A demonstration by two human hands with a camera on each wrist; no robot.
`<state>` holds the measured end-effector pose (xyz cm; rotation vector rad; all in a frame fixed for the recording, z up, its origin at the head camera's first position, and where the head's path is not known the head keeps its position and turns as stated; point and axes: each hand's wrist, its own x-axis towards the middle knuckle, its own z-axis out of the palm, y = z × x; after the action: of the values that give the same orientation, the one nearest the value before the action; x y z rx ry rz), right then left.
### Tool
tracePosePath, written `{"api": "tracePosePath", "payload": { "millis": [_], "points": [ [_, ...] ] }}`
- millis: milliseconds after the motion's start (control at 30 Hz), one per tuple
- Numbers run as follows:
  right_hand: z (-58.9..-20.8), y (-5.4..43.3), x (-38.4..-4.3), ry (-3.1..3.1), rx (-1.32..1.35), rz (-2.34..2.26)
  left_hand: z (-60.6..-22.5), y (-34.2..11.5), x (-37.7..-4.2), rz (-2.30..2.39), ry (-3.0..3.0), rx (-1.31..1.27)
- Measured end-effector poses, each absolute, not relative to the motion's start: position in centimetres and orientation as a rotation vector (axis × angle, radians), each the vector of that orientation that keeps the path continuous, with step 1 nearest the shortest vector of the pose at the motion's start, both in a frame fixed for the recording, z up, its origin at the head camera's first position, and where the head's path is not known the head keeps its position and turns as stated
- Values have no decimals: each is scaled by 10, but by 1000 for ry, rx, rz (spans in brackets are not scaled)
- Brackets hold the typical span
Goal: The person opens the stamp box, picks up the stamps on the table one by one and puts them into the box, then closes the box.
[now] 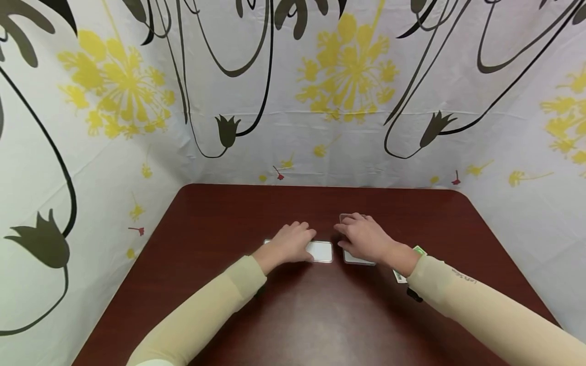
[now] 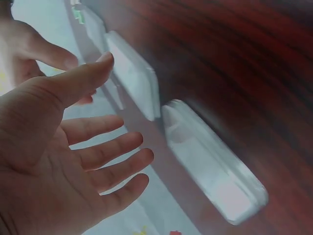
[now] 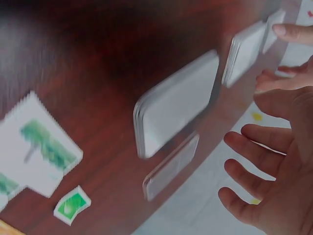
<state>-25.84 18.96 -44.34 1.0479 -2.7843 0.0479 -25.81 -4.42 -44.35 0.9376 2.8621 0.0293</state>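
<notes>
My left hand [image 1: 290, 242] hovers over a row of white, clear-edged flat cases; in the left wrist view its fingers are spread and relaxed, with nothing between them. The nearest case there [image 2: 210, 164] lies beyond the fingertips, and another case [image 2: 133, 73] sits behind the thumb. My right hand [image 1: 363, 238] is above the right-hand white case [image 1: 359, 261]. Its fingers [image 3: 244, 183] are loosely bent and hold nothing in the right wrist view. Beside that case is a thin clear plastic lid [image 3: 171, 169], partly hidden by the right hand in the head view.
Stamp-like papers with green pictures and jagged edges [image 3: 51, 147] lie right of the cases, partly under the right forearm. A small black object [image 1: 414, 295] shows beside the right sleeve. The brown table [image 1: 302, 315] meets patterned cloth [image 1: 284, 101] at its far edge.
</notes>
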Motion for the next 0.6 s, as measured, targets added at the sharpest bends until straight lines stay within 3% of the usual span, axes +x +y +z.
{"api": "tracePosePath", "payload": {
  "millis": [600],
  "points": [
    [-472,167,-244,-2830,1101,60,-466,-53,-260,234,2855,874]
  ]
}}
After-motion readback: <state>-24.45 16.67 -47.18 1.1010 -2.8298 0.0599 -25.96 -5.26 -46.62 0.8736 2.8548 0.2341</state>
